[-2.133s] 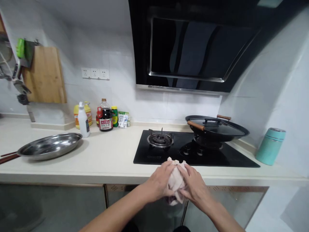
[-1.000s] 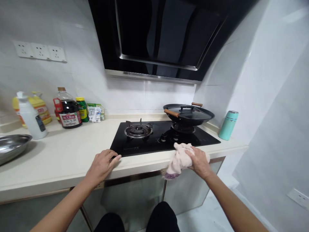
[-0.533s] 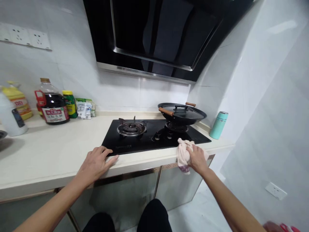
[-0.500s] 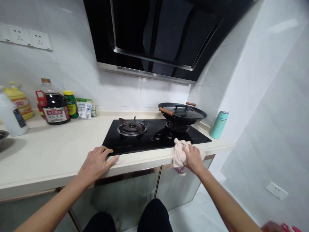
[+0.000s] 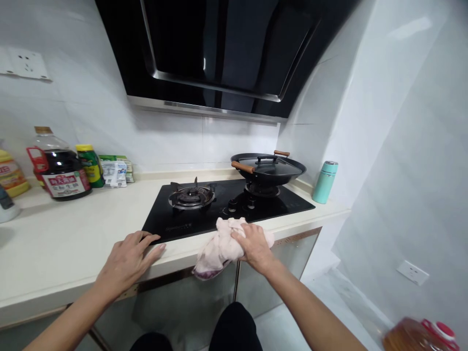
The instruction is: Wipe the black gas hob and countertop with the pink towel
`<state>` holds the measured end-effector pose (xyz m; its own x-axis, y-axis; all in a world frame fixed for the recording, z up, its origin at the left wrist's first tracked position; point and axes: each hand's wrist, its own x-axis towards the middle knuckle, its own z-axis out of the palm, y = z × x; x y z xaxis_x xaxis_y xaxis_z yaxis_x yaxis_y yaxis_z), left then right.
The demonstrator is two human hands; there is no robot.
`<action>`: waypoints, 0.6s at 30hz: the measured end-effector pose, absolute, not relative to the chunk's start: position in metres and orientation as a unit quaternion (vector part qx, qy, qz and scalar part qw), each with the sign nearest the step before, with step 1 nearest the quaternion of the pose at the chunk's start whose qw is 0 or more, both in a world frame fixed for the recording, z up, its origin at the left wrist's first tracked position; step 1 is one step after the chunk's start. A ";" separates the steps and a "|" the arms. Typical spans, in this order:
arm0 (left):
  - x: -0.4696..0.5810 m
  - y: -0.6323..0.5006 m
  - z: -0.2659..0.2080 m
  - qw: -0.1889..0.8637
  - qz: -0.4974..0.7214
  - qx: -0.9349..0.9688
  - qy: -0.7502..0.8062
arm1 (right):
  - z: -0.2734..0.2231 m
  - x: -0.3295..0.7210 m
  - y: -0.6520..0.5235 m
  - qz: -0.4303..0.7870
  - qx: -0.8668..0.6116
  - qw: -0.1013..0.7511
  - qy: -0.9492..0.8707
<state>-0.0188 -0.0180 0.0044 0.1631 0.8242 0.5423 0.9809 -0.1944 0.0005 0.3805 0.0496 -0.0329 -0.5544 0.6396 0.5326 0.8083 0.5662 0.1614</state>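
My right hand grips a pale pink cloth at the counter's front edge, just before the stove knobs. Part of the cloth hangs over the edge, showing a purple patch. My left hand rests on the cream countertop, fingers apart, by the front left corner of the black gas stove. The left burner has its pan supports bare. On the right burner sits a black wok with wooden handles, covered by a glass lid.
A mint-green flask stands right of the stove. At the left are a soy sauce bottle, a green yellow-capped container and packets. A black range hood overhangs the stove. A red-lidded jug stands on the floor.
My right hand has moved the cloth leftward along the counter's front edge. My left hand stays by the stove corner. The view has shifted, showing more of the jug at the lower right.
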 end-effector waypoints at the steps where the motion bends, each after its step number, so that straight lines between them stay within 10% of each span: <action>1: -0.019 -0.018 0.005 0.175 -0.218 -0.741 -0.611 | -0.033 0.395 0.055 -0.195 -0.429 0.208 -0.857; 18: -0.015 -0.019 0.001 0.191 -0.256 -0.739 -0.593 | 0.011 0.642 0.132 -0.008 -0.715 0.278 -0.642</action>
